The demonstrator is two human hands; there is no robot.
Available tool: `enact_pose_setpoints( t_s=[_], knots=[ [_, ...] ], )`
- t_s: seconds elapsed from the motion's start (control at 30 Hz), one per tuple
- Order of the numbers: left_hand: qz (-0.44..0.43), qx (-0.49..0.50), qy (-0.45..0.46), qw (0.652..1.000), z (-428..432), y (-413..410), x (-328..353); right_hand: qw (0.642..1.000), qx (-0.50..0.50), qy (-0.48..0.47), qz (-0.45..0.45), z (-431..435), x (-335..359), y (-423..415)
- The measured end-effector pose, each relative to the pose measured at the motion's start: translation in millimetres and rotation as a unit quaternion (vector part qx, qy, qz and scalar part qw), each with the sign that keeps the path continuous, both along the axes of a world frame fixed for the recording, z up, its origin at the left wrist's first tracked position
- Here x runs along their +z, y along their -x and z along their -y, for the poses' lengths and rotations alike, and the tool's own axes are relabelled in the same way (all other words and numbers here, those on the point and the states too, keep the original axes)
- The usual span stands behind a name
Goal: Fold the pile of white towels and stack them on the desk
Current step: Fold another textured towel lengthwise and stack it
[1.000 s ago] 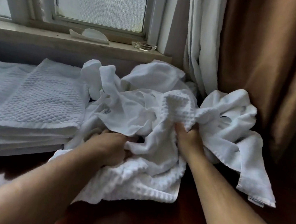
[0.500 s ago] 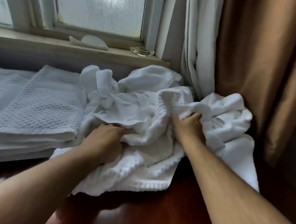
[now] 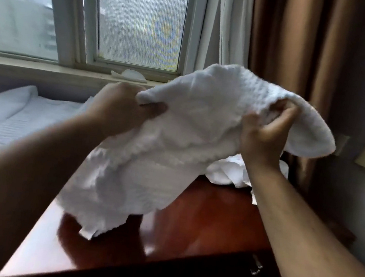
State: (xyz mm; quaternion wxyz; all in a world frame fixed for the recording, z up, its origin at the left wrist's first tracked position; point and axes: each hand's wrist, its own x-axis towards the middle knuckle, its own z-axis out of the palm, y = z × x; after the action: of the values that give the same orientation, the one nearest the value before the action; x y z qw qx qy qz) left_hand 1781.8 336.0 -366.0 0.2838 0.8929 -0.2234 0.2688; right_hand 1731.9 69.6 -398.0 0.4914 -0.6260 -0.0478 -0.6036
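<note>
both arms raised over the desk [image 3: 202, 213]; left hand [image 3: 120, 107] and right hand [image 3: 265, 135] fingers pinching a towel [image 3: 192, 125].

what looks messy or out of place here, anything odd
Nothing is spilled or damaged. The towel gripped by the left hand and right hand hangs crumpled above the desk, and a rumpled heap of towels lies unfolded behind it, which fits a folding job in progress.

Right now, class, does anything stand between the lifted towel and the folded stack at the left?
Nothing visible does. The left hand and right hand hold the towel above the desk; only the left arm lies toward the folded stack.
</note>
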Motion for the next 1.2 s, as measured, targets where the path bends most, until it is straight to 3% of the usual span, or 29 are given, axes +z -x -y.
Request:
enact_pose_setpoints(
  t_s=[0.1, 0.2, 0.27, 0.33, 0.47, 0.53, 0.6, 0.67, 0.7, 0.73, 0.77, 0.8, 0.87, 0.9, 0.93, 1.0, 1.07, 1.13, 1.17, 1.2],
  knots=[
    [0.02, 0.024, -0.107, 0.994, -1, -1, 10, 0.994, -0.038, -0.04, -0.097, -3, -20, 2],
    [0.005, 0.102, -0.162, 0.981, 7, -8, -15, 0.939, -0.067, -0.071, -0.329, 3, -56, -7],
    [0.028, 0.116, -0.242, 0.963, 16, -7, -51, 0.886, 0.002, -0.134, -0.443, 6, -80, -10],
    [0.046, 0.09, -0.244, 0.964, 21, 2, -85, 0.851, 0.115, -0.202, -0.471, 4, -95, -9],
    [-0.088, -0.009, -0.182, 0.979, 24, 30, -131, 0.803, 0.251, -0.101, -0.531, -7, -106, -6],
    [-0.184, -0.025, -0.212, 0.959, 23, 48, -145, 0.818, 0.269, -0.102, -0.498, -16, -101, -8],
    [-0.284, -0.062, -0.231, 0.928, 22, 62, -153, 0.842, 0.303, -0.219, -0.387, -23, -89, -11],
    [-0.312, -0.095, -0.248, 0.912, 21, 72, -157, 0.835, 0.33, -0.348, -0.271, -25, -75, -13],
    [-0.294, -0.099, -0.263, 0.914, 21, 74, -160, 0.853, 0.294, -0.344, -0.261, -24, -72, -13],
    [-0.259, -0.097, -0.28, 0.919, 21, 73, -162, 0.887, 0.22, -0.273, -0.302, -21, -68, -11],
    [-0.218, -0.097, -0.291, 0.927, 21, 71, -164, 0.907, 0.123, -0.135, -0.38, -17, -68, -10],
    [-0.19, -0.092, -0.284, 0.935, 22, 70, -162, 0.886, 0.031, 0.028, -0.462, -12, -68, -9],
    [-0.192, -0.085, -0.253, 0.945, 19, 63, -154, 0.772, -0.089, 0.256, -0.575, -9, -69, -4],
    [-0.212, -0.092, -0.237, 0.944, 17, 58, -149, 0.731, -0.122, 0.309, -0.596, -11, -67, -1],
    [-0.236, -0.105, -0.226, 0.939, 13, 55, -143, 0.711, -0.145, 0.339, -0.599, -13, -65, 1],
    [-0.302, -0.142, -0.209, 0.919, 5, 51, -135, 0.712, -0.175, 0.359, -0.578, -21, -56, 4],
    [-0.406, -0.214, -0.172, 0.872, -4, 58, -133, 0.704, -0.194, 0.387, -0.564, -30, -44, 5],
    [-0.484, -0.272, -0.126, 0.822, -13, 67, -133, 0.668, -0.2, 0.443, -0.564, -45, -37, 4],
    [-0.495, -0.277, -0.091, 0.819, -19, 67, -134, 0.654, -0.19, 0.479, -0.554, -55, -37, 1],
    [-0.478, -0.264, -0.039, 0.837, -25, 65, -136, 0.649, -0.16, 0.509, -0.543, -66, -39, -3]
  ],
)
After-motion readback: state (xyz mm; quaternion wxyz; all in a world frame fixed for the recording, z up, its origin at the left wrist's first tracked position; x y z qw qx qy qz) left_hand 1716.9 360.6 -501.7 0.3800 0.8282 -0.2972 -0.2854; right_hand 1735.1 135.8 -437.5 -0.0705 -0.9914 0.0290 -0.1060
